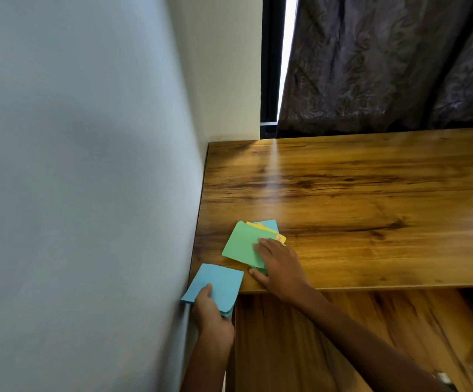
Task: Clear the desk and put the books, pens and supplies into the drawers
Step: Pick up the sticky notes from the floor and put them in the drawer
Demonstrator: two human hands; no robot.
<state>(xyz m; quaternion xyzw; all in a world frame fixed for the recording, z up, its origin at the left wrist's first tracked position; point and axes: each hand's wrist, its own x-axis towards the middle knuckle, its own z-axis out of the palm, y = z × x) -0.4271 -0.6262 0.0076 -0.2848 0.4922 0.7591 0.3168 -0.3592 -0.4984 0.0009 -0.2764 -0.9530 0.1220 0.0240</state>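
A wooden desk point(357, 193) fills the right half of the view. Near its front left corner lies a fanned pile of sticky-note pads, green point(241, 246) on top with yellow point(269, 230) and blue point(269, 223) edges showing behind. My right hand point(277, 267) grips this pile, fingers on the green top and thumb under its near edge. My left hand point(210, 309) holds a stack of blue notes point(218, 282) at the desk's front left corner, thumb on top, fingers beneath.
A pale wall point(88, 179) runs close along the desk's left side. A dark curtain point(385, 66) hangs behind the desk beside a window frame point(268, 66). Below the desk's front edge are wooden panels point(300, 335).
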